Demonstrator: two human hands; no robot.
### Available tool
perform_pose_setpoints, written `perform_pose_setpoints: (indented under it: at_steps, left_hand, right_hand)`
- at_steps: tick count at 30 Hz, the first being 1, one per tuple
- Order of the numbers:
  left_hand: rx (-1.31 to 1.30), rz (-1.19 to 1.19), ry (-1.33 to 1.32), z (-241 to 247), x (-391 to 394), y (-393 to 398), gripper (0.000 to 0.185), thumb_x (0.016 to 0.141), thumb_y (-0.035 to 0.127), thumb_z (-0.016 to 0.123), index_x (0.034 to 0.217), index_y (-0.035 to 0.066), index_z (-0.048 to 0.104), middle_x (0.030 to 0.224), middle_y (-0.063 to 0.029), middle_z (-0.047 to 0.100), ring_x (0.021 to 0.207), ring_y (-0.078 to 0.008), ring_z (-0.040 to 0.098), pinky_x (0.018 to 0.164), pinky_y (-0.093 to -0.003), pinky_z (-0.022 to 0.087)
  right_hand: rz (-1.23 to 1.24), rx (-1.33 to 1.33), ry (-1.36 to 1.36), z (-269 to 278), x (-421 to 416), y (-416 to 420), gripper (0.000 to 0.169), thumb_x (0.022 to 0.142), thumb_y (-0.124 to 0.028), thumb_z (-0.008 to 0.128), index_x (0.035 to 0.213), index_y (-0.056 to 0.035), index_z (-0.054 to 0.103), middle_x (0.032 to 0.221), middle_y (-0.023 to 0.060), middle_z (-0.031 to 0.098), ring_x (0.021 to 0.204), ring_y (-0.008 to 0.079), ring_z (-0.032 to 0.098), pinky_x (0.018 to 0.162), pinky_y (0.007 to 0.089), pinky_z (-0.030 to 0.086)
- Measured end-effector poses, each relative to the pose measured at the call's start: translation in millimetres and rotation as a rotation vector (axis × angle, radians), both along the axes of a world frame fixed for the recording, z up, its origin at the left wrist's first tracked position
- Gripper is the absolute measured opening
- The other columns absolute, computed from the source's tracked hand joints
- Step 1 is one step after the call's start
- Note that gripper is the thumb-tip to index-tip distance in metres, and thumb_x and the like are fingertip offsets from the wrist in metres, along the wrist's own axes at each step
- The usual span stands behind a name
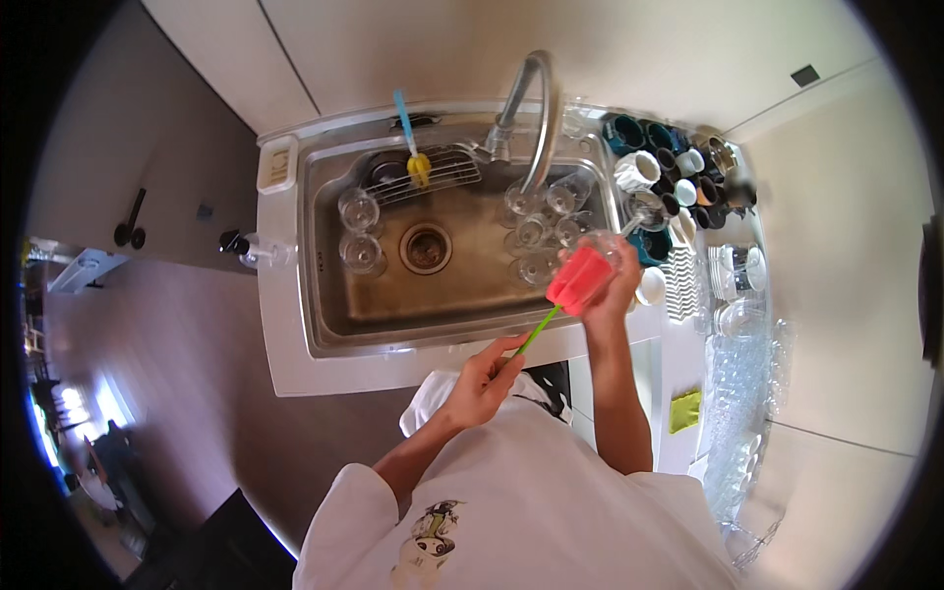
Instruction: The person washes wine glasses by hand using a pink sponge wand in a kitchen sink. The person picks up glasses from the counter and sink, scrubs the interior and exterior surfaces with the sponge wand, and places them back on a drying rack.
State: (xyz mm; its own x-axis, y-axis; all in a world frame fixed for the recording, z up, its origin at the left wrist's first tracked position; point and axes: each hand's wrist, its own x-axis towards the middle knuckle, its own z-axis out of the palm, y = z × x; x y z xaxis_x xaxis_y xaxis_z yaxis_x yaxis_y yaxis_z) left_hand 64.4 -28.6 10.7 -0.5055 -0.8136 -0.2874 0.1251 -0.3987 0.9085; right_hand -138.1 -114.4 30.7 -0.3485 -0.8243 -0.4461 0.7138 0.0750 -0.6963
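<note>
My left hand (483, 385) grips the thin green handle (538, 330) of a sponge bottle brush. Its red sponge head (581, 280) is at the bowl of a clear stemmed glass (606, 243), and I cannot tell how far inside it sits. My right hand (618, 284) is wrapped around that glass, above the sink's front right corner. Below, several clear stemmed glasses (532, 230) crowd the right side of the stainless-steel sink (442, 302). Two more glasses, one behind (359, 210) and one in front (361, 252), stand at the left.
A curved metal faucet (546, 110) arches over the sink. At the back, a wire rack (442, 177) carries a yellow-headed brush (418, 168) with a blue handle. Mugs and cups (638, 171) crowd the right counter. A pump bottle (258, 249) and white tray (277, 164) stand left.
</note>
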Motion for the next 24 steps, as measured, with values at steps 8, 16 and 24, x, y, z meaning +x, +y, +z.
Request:
perform_pose_setpoints:
  at_steps: [8, 16, 24]
  left_hand:
    - [0.114, -0.055, 0.150, 1.1, -1.1, -5.7, 0.034, 0.098, 0.013, 0.048, 0.132, 0.010, 0.047, 0.057, 0.0061, 0.036, 0.049, -0.0027, 0.031, 0.045, -0.0214, 0.026]
    - [0.162, -0.090, 0.134, -11.1, 1.2, -1.6, 0.034, 0.098, 0.010, 0.045, 0.132, 0.011, 0.045, 0.056, 0.0051, 0.036, 0.047, -0.0037, 0.031, 0.043, -0.0226, 0.025]
    - [-0.067, -0.145, -0.087, -18.3, 3.8, -8.9, 0.038, 0.096, 0.010, 0.048, 0.134, 0.009, 0.047, 0.058, 0.0069, 0.036, 0.051, -0.0033, 0.029, 0.048, -0.0220, 0.026]
  right_hand:
    - [0.024, 0.034, 0.145, 5.9, 14.0, -3.3, 0.040, 0.086, -0.041, 0.053, 0.108, -0.0069, 0.052, 0.096, 0.0121, 0.059, 0.078, 0.0329, 0.064, 0.059, 0.0478, 0.055]
    - [0.056, 0.073, 0.076, -19.8, 22.3, 4.8, 0.033, 0.089, -0.033, 0.052, 0.102, -0.0028, 0.051, 0.082, 0.0143, 0.059, 0.065, 0.0295, 0.063, 0.049, 0.0440, 0.055]
    - [0.087, 0.132, 0.073, -29.3, 3.5, -3.5, 0.040, 0.086, -0.040, 0.054, 0.112, -0.0088, 0.052, 0.098, 0.0121, 0.059, 0.076, 0.0334, 0.064, 0.056, 0.0465, 0.055]
